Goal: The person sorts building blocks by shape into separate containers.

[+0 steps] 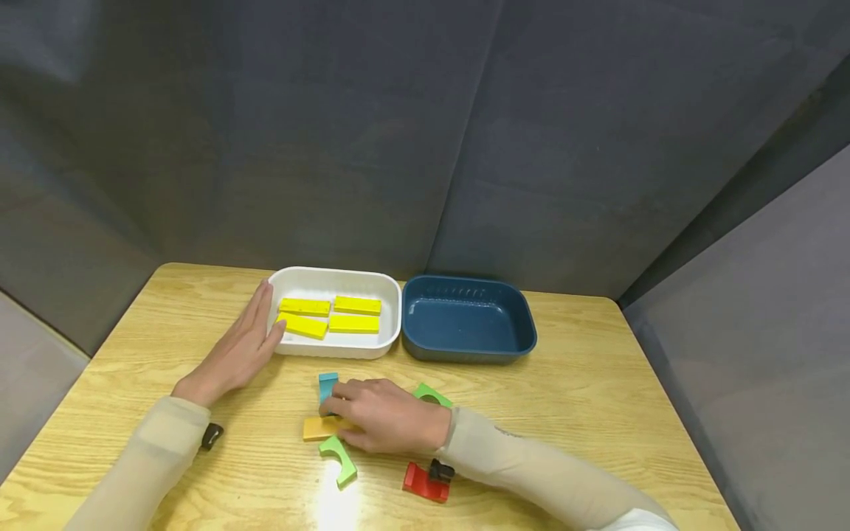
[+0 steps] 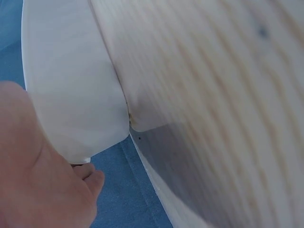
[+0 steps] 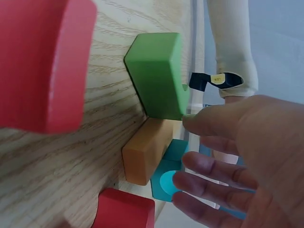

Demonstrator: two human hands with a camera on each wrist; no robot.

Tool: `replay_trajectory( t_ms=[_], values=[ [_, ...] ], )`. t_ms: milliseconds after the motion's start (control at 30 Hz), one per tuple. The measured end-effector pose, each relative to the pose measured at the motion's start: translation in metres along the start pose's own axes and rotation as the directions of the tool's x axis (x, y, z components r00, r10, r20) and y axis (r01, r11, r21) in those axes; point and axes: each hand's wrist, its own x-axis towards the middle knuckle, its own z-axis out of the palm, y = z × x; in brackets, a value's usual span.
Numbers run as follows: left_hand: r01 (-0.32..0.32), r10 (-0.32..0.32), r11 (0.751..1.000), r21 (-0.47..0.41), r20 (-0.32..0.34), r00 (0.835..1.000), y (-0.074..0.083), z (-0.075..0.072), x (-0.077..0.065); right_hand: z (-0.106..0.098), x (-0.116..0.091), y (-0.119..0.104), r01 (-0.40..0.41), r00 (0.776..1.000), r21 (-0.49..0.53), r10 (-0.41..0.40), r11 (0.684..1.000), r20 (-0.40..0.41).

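My left hand [image 1: 242,343] rests against the left end of the white tray [image 1: 332,353], fingers straight along its side and thumb over the front rim. Several flat yellow blocks [image 1: 354,324] lie in that tray. In the head view my right hand [image 1: 388,417] hovers over toy blocks, its fingers spread and loosely bent with nothing between them. Below them lie an orange block [image 3: 147,152] and a blue block [image 1: 327,387] with a curved cutout. The right thumb tip is right at a green arch block [image 3: 154,76]. A red block [image 3: 124,209] is close by.
An empty dark blue tray [image 1: 468,352] stands right beside the white one. Another green arch block [image 1: 434,394] is partly hidden behind my right wrist. Under the right wrist lies a red curved block [image 1: 426,483]. Dark cloth [image 1: 332,147] hangs behind the wooden table [image 1: 571,413].
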Motion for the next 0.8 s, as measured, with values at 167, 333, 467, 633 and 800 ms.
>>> replay_trajectory(
  t_ms=[167,333,467,633,800],
  values=[
    [-0.002,0.002,1.0,0.003,0.0,1.0,0.0,0.0,0.0,0.004,0.002,0.001,0.003,1.0,-0.028,-0.002,1.0,0.029],
    [-0.001,0.0,1.0,0.005,0.009,1.0,0.0,0.0,0.0,0.007,0.004,0.002,0.014,0.997,-0.062,-0.009,0.998,0.08],
    [0.002,-0.002,1.0,0.009,0.014,1.0,0.0,-0.001,-0.001,0.01,0.007,0.003,0.02,0.995,-0.074,-0.012,0.997,0.103],
    [-0.001,0.001,1.0,0.009,0.015,1.0,0.001,-0.001,-0.001,0.011,0.01,0.003,0.034,0.995,-0.081,-0.025,0.996,0.101],
    [-0.002,0.002,1.0,0.004,0.014,1.0,0.001,-0.001,-0.001,0.011,0.011,0.004,0.035,0.994,-0.086,-0.025,0.996,0.109]
  ],
)
